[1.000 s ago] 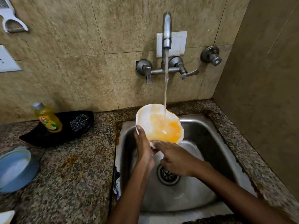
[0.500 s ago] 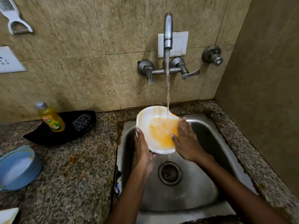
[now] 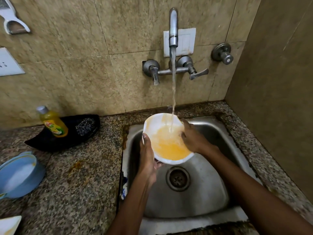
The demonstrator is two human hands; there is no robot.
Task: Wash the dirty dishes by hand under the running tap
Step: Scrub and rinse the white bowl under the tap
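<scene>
Head view: the white bowl [image 3: 166, 141], coated with orange residue, is held tilted over the sink [image 3: 211, 168], directly beneath the stream from the tap [image 3: 173, 29]. The left hand [image 3: 147, 160] grips the near-left rim, thumb on the edge and fingers curled underneath. The right hand [image 3: 192, 137] lies inside the right wall, fingers loosely bent, holding nothing (apparently rubbing).

Hazards: a wet one-handed grip may slip and drop the bowl into the basin; water striking the tilted interior may splash residue onto the counter [image 3: 81, 175].
</scene>
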